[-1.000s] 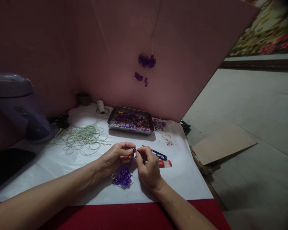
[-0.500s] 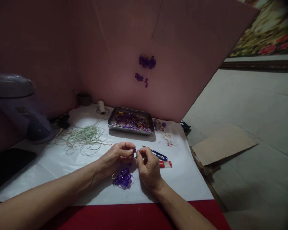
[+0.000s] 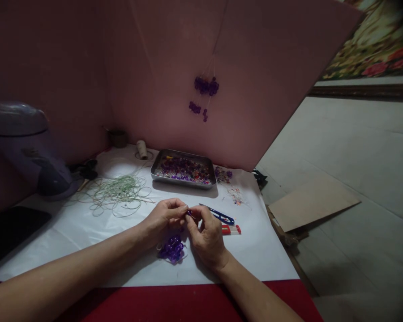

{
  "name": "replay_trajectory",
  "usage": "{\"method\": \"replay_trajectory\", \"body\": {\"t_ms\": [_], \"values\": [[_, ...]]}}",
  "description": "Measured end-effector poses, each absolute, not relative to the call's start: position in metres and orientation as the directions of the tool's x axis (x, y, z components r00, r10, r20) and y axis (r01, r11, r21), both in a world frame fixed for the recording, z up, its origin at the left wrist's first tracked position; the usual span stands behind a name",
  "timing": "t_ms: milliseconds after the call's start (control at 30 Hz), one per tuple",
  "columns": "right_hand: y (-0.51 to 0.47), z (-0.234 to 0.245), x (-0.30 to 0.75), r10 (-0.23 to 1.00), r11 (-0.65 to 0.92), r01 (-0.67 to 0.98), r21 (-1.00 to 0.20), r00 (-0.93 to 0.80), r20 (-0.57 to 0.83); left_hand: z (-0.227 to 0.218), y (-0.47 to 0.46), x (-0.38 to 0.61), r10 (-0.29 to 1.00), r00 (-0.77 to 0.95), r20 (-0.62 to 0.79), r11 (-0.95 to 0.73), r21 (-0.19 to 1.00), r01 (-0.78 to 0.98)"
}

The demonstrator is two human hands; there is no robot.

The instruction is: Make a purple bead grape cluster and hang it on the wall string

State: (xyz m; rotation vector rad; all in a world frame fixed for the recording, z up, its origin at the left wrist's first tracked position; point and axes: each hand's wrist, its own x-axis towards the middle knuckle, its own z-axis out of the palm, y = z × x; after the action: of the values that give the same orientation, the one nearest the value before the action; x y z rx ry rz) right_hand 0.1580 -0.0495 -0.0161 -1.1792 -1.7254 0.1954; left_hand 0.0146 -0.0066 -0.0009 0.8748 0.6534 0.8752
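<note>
My left hand pinches a purple bead between thumb and fingers above the white sheet. From the other side, my right hand closes on the same bead, its thumb and forefinger meeting my left fingertips. Any thread at the bead is too fine to see. Below my hands lies a cluster of purple beads strung together. Just beyond my right hand rest blue thread snips and a red-and-clear case, partly covered by that hand.
A metal tray of mixed beads stands at the back. Left of it are tangled green cord and a thread spool. Small beads lie scattered at right. Purple bead pieces hang on the pink wall. A dark flat object lies at left.
My right hand's thumb and forefinger have moved slightly left and now meet my left fingertips at the purple bead. Earlier a small gap lay between the hands.
</note>
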Motion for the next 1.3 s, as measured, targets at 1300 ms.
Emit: {"method": "replay_trajectory", "body": {"t_ms": [1300], "values": [[-0.046, -0.012, 0.158, 0.877, 0.414, 0.085, -0.906, 0.229, 0.422, 0.012, 0.005, 0.014, 0.949, 0.309, -0.065, 0.130, 0.972, -0.195]]}}
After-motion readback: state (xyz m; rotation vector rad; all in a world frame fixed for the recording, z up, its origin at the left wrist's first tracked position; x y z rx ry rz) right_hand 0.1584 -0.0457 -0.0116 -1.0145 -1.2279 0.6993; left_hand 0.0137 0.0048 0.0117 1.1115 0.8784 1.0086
